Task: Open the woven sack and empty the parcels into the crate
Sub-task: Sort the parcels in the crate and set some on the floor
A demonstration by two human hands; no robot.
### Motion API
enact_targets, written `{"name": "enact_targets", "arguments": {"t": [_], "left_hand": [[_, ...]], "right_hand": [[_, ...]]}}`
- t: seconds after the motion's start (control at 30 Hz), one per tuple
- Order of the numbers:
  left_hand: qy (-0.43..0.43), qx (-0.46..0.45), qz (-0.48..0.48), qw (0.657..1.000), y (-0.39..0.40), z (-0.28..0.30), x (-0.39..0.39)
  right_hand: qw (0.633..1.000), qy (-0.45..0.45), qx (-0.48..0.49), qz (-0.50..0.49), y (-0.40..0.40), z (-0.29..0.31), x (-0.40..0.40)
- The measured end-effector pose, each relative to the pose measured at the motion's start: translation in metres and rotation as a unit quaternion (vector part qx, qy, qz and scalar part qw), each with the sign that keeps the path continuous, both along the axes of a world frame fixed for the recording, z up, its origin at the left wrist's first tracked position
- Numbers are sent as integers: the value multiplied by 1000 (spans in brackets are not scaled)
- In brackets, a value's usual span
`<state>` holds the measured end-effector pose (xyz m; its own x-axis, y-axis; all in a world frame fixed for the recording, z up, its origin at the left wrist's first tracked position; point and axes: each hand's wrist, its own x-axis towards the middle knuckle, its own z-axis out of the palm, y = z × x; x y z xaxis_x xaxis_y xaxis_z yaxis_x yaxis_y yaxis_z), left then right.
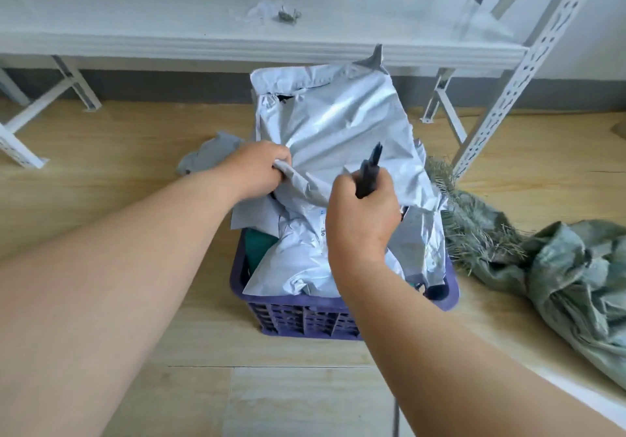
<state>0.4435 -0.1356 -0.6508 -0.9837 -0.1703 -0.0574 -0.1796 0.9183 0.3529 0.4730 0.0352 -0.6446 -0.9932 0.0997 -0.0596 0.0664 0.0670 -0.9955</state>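
Note:
A purple plastic crate [305, 321] stands on the wooden floor, piled with several silver-grey plastic parcels. The largest parcel [335, 125] lies on top and sticks out past the crate's far end. My left hand [257, 169] grips that parcel's crumpled near-left corner. My right hand [362, 213] hovers over the pile and holds a dark utility knife [369, 176] whose tip points up and away. The green woven sack [569, 274] lies slack and crumpled on the floor right of the crate, its frayed open end toward the crate.
One grey parcel [210, 155] lies on the floor left of the crate. A white metal shelf rack [264, 47] runs along the wall behind, with slotted uprights [508, 91] at right and legs at left. A small bit of debris [288, 15] sits on the shelf.

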Motion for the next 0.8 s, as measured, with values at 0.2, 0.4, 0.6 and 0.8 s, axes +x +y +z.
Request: {"name": "enact_targets", "arguments": {"t": [0.2, 0.4, 0.6, 0.8], "left_hand": [[-175, -111, -103, 973, 17, 4, 23], [-198, 5, -80, 977, 30, 49, 0], [-179, -155, -63, 970, 47, -23, 1], [-228, -148, -52, 961, 49, -62, 3]], "right_hand": [[968, 26, 228, 106, 10, 11, -61], [894, 0, 413, 175, 15, -24, -70], [849, -7, 495, 188, 27, -40, -77], [779, -32, 575, 247, 23, -58, -77]]}}
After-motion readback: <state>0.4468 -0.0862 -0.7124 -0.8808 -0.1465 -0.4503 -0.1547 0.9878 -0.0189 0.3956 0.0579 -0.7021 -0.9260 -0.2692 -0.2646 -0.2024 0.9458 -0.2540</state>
